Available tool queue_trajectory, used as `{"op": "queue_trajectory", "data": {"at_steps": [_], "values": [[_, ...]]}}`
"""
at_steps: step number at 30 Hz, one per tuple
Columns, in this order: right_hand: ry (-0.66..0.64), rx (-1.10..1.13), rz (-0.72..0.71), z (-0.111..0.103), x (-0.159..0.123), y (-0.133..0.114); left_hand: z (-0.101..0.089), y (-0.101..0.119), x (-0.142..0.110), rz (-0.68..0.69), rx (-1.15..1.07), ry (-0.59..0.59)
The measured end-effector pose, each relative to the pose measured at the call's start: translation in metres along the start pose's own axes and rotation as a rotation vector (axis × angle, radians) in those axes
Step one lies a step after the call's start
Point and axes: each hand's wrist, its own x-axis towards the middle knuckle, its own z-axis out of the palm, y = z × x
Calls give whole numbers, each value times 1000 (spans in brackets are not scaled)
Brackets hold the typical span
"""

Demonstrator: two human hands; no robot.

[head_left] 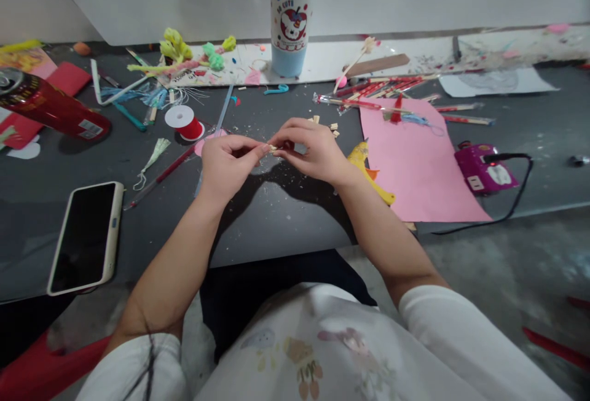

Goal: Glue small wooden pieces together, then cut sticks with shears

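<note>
Over the middle of the dark table [258, 229], my left hand [229, 164] and my right hand [311, 148] meet at the fingertips. Between them is a small pale piece [273, 148], wood-like in colour and mostly hidden by the fingers. Both hands are pinched closed on it. Just behind my right hand lie several short pale sticks [334, 128], partly covered by the hand. Pale crumbs are scattered on the table around and below my hands. A pink round piece [206, 143] shows partly behind my left hand.
Left are a phone [85, 235], a red can [50, 106], a spool of red thread [185, 123] and a pale tassel [154, 158]. A bottle [292, 20] stands behind. Right are pink paper [415, 174], a yellow cutter-like tool [380, 189], wrapped sticks [382, 88] and a corded purple box [486, 171].
</note>
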Motion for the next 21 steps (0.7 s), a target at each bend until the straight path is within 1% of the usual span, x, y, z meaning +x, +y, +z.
{"op": "queue_trajectory", "data": {"at_steps": [3,6,8,11,14,16,18,21], "values": [[-13,3,9,1,0,0,0,-3,1,28,37,-9],[-17,2,30,1,0,0,0,-4,2,14,84,-4],[-14,7,43,0,0,0,0,-4,3,12,174,25],[-5,43,80,1,1,0,-1,-3,4,22,388,46],[15,106,139,2,2,1,-3,0,4,21,616,9],[29,145,176,3,2,1,-3,1,3,17,726,-26],[38,177,209,4,2,1,-4,1,3,1,785,-65],[41,215,236,5,2,1,-4,1,3,-51,800,-104]]}}
